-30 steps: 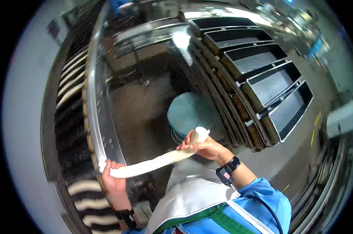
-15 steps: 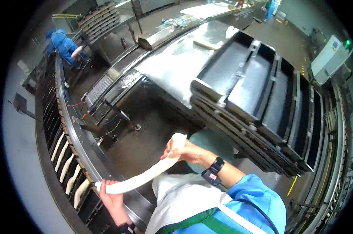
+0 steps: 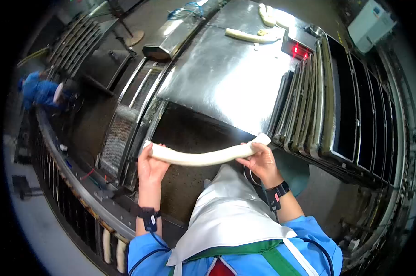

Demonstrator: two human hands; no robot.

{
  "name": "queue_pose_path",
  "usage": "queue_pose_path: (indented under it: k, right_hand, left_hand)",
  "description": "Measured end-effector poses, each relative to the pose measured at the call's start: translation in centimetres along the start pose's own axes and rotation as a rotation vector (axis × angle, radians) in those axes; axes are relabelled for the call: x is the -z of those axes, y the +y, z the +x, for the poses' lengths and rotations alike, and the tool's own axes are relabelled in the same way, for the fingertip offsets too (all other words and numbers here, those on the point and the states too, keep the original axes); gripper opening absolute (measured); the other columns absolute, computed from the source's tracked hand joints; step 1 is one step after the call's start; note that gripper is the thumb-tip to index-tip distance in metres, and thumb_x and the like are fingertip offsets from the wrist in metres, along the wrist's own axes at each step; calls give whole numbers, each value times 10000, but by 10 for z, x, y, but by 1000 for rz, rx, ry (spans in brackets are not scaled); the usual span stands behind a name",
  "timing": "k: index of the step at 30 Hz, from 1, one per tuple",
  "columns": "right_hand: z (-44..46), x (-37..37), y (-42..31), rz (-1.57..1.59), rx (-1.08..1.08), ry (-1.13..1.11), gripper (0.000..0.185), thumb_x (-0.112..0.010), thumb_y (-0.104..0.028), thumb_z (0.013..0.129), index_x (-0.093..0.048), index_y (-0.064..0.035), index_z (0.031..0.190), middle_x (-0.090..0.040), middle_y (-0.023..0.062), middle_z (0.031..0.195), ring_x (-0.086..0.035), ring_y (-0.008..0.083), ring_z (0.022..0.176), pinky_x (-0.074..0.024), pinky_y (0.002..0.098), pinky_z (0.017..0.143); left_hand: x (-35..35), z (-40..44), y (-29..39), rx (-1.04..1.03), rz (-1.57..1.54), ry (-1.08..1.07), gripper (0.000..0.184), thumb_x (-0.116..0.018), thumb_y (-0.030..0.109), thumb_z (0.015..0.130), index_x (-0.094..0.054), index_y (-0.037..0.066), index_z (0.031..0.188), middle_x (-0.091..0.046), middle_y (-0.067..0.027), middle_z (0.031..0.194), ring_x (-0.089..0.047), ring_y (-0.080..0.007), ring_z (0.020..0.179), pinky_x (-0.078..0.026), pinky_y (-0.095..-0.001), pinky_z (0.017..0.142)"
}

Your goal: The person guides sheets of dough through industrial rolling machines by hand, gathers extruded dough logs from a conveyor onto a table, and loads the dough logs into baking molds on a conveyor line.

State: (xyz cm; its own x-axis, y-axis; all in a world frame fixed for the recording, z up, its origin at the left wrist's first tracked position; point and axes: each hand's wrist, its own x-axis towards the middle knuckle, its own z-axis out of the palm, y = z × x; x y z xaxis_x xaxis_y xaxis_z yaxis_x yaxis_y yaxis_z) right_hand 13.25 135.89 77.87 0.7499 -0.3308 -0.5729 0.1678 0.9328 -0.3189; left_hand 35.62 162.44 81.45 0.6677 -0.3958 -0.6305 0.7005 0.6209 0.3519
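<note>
A long, pale dough roll (image 3: 203,158) hangs between my two hands in front of the white apron, sagging slightly in the middle. My left hand (image 3: 152,165) grips its left end, thumb on top. Near the other end, my right hand (image 3: 261,162) has its fingers around the roll, and a short flared tip sticks out beyond them. Both wrists wear black straps with small devices. Beyond the roll lies a shiny metal table (image 3: 194,78), where another dough roll (image 3: 251,36) and several dough pieces rest at the far end.
Stacked long baking pans (image 3: 346,101) stand at the right, by a red lit display (image 3: 300,51). A curved conveyor (image 3: 74,179) on the left carries dough rolls (image 3: 106,246) in slots. A narrow belt (image 3: 120,133) adjoins the table. A person in blue (image 3: 40,89) is far left.
My body and view have turned from the left conveyor towards the metal table. The dough roll has moved away from the conveyor and is now held nearly level in both hands.
</note>
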Motion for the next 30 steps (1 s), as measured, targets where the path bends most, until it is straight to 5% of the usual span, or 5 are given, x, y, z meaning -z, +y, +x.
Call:
queue_pose_path:
  k: [6,10,17,23,30]
  right_hand:
    - [106,25,-1,184,407,236,471,-608,-35,808,-390,73,1211,-443,201,1229,-503,333,1136,-460,407,992]
    - [132,-31,-5,-384,632,501,767,-625,-47,806,-186,51,1427,-316,216,1413,-372,303,1314,-354,384,1067]
    - [226,-98,-19,-2148,915,158,570,-621,-158,782,-494,-254,1329,-338,183,1445,-295,415,1340,-206,642,1068]
    - [332,-136,-33,-2328,1183,-336,550,-528,-177,862,-440,-431,1343,-376,87,1454,-321,352,1342,-232,701,1016]
    - [416,-160,-111,-2212,809,458,471,-480,-216,924,-411,-306,1381,-352,126,1464,-263,383,1373,-221,714,1009]
  left_hand:
    - [-54,158,4,183,-175,-126,1158,-693,190,810,289,42,1406,40,-285,1515,-134,-411,1404,-219,-533,1123]
    - [-112,179,11,22,188,-140,887,-660,149,832,-66,27,1480,-176,-249,1497,-238,-354,1389,-257,-469,1124]
    - [-174,242,-9,79,758,-252,523,-570,136,909,-382,10,1381,-512,-146,1304,-513,-216,1188,-413,-322,988]
    - [-163,262,7,160,753,-190,475,-554,93,916,-408,1,1358,-548,-142,1258,-562,-200,1119,-458,-273,904]
    - [-125,267,76,38,711,18,445,-587,63,893,-469,-9,1316,-572,-157,1227,-587,-196,1074,-482,-281,895]
